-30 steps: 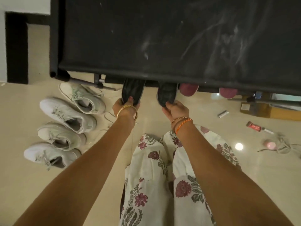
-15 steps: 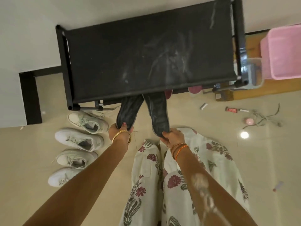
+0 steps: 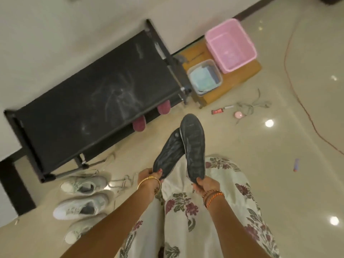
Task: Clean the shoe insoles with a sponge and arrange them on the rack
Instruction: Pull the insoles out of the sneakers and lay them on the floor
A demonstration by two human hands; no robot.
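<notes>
I hold two dark grey insoles in the air in front of me. My left hand (image 3: 149, 176) pinches the heel end of the left insole (image 3: 168, 155). In my right hand (image 3: 204, 185) is the heel end of the right insole (image 3: 193, 146), whose toe overlaps the left one. Both point away from me toward the black shoe rack (image 3: 89, 101), which stands against the wall at the upper left. Two maroon insoles (image 3: 150, 116) stick out from under the rack's top shelf.
Three white sneakers (image 3: 81, 205) lie on the floor at the left, with loose laces beside them. A pink basin (image 3: 230, 43) and a clear tub (image 3: 204, 77) sit on a wooden board at the right of the rack. Small items and a cord litter the floor on the right.
Both hands have pulled the dark insoles out from under the rack's top shelf and lifted them clear. The view has swung right, away from the rack.
</notes>
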